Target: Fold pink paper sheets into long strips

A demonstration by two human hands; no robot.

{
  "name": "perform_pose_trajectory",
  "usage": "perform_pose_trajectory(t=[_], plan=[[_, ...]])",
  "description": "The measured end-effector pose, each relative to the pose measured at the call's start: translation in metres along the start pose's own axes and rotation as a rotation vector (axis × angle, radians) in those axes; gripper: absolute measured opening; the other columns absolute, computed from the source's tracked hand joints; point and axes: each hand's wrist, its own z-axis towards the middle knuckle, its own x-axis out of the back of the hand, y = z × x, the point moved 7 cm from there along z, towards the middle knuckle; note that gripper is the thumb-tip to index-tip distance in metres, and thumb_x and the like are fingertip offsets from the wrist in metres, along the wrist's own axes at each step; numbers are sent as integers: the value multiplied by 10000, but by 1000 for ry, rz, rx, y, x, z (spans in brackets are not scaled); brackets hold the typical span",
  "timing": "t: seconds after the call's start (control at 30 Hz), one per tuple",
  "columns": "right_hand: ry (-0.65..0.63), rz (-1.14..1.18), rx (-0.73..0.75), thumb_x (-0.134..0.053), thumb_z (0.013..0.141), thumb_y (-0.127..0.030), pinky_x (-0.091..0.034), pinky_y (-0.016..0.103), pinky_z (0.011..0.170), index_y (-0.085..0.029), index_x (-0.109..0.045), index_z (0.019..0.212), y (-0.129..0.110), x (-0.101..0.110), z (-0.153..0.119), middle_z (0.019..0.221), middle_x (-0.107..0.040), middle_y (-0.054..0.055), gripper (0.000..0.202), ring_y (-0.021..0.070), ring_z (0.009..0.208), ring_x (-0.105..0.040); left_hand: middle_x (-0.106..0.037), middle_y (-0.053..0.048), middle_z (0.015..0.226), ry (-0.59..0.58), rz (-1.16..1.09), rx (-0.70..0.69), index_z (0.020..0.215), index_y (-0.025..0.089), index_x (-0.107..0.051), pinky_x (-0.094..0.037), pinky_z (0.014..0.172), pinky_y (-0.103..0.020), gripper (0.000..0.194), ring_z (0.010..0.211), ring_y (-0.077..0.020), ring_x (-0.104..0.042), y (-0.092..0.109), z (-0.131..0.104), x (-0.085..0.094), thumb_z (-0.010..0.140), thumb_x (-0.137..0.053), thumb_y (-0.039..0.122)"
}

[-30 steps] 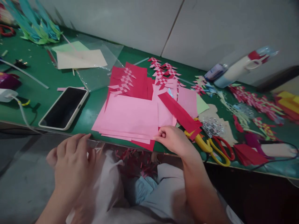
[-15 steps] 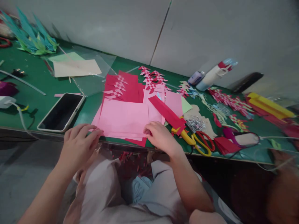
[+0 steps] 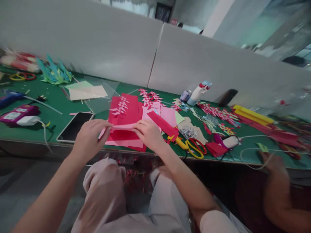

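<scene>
A pink sheet of paper is raised above the table edge, seen nearly edge-on as a narrow band. My left hand pinches its left end, and my right hand grips the right end between thumb and fingers. Below it lies a stack of red paper with more pink paper at the front. Woven pink-and-red paper strips rest on the stack. To the right of my right hand are a folded red paper strip and yellow-handled scissors.
A phone lies by my left hand. Farther left are a purple power strip and a teal paper plant. A white bottle stands near the grey partition. Another person's hand is at the far right.
The pink sheet has come up off the stack, held at both ends and tilted edge-on, uncovering red paper. Both hands have risen with it. The head view has tilted upward.
</scene>
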Motion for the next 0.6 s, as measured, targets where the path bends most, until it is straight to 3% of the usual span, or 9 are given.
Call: perform_pose_trajectory(t=[0.2, 0.33, 0.47, 0.6], plan=[[38, 91, 24, -605, 904, -214, -421, 238, 786, -161, -728, 908, -17, 78, 16, 909, -726, 37, 134, 123, 854, -618, -745, -30, 875, 100, -401, 234, 943, 192, -703, -531, 688, -237, 266, 749, -150, -674, 14, 26, 37, 832, -615, 417], [-38, 180, -11, -627, 871, -233, -408, 223, 717, -162, -736, 872, -20, 103, 20, 867, -731, 16, 130, 115, 810, -628, -743, -37, 794, 71, -642, 396, 901, 176, -707, -532, 634, -235, 295, 711, -153, -663, 16, 27, 39, 767, -689, 439], [-264, 245, -53, -642, 835, -244, -396, 215, 671, -137, -743, 845, -3, 81, 26, 803, -722, 22, 147, 107, 732, -609, -719, -46, 742, -111, -766, 517, 916, 146, -695, -538, 578, -257, 408, 626, -152, -631, 3, 19, 12, 736, -696, 511], [-447, 307, -139, -636, 813, -214, -408, 194, 646, -109, -746, 873, 29, 27, 31, 818, -725, 41, 163, 96, 713, -601, -731, -75, 778, -298, -503, 453, 950, 135, -691, -540, 608, -287, 519, 660, -185, -661, -15, 10, -20, 798, -517, 601]])
